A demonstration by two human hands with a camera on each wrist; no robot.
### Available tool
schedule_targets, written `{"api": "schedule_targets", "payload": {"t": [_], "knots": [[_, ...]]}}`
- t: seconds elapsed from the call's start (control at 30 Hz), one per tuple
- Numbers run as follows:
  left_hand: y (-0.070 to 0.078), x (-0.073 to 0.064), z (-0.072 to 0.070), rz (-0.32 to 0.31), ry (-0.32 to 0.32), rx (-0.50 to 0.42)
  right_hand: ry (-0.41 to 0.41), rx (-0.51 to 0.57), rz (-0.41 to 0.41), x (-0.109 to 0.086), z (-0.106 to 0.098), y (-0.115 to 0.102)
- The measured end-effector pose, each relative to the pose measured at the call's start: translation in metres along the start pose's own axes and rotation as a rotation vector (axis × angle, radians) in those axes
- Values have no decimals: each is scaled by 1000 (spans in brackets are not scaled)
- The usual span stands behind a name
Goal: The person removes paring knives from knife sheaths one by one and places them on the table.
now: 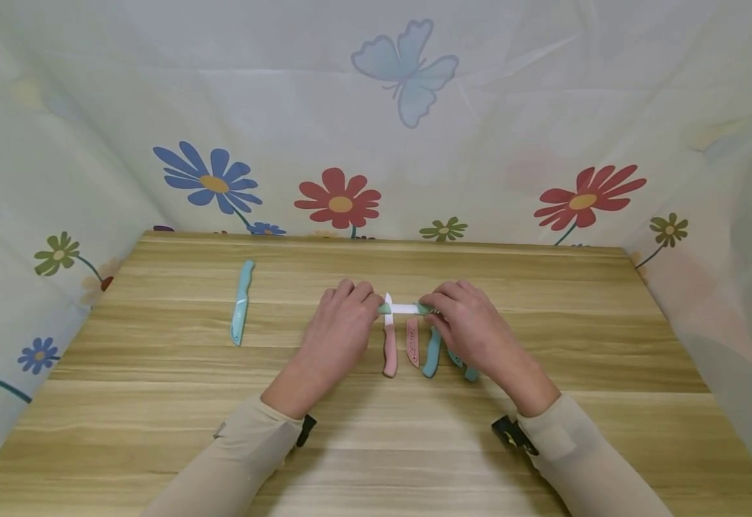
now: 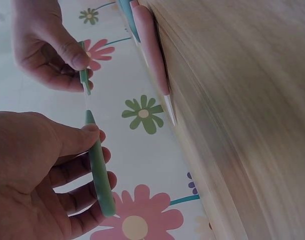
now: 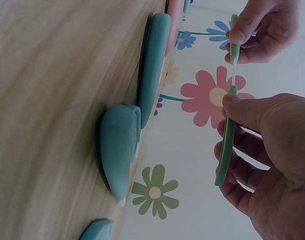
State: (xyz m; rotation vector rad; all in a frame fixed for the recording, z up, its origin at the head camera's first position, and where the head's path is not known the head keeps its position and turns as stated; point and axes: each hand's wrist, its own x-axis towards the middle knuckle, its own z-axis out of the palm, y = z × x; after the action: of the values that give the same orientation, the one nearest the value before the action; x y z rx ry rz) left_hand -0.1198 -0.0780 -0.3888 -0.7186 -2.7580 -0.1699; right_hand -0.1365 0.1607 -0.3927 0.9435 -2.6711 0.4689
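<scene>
My left hand [image 1: 343, 319] pinches the green handle [image 2: 98, 172] of a small knife between thumb and fingers. A short white blade [image 1: 404, 309] runs from it toward my right hand [image 1: 472, 327], which grips a green blade sheath [image 3: 226, 150]. The blade's far end is at the sheath's mouth, with a stretch of white bare between handle and sheath. Both hands are held above the wooden table. Below them lie a pink knife [image 1: 390, 352] with a bare white blade, a pink sheath [image 1: 412, 345] and a teal knife handle [image 1: 432, 352].
Partly hidden under my right hand are more teal pieces [image 1: 471, 374]. A light blue knife in its sheath [image 1: 242, 305] lies apart on the left of the wooden table [image 1: 156, 402]. Behind the table hangs a white cloth [image 1: 272, 108] with printed flowers and a butterfly.
</scene>
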Motion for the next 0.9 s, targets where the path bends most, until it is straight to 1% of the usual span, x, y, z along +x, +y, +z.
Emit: {"api": "schedule_targets", "payload": {"t": [0.27,0.53,0.9], "knots": [[-1,-1,-1,-11,-19,3,-1,-10,3,0,0,0],[-2,-1,-1,-13,-5,-1,-5,-17,12,-1,-1,1],[-2,-2,-1,-23,-16,2,-6,-24,18,-1,0,2]]}}
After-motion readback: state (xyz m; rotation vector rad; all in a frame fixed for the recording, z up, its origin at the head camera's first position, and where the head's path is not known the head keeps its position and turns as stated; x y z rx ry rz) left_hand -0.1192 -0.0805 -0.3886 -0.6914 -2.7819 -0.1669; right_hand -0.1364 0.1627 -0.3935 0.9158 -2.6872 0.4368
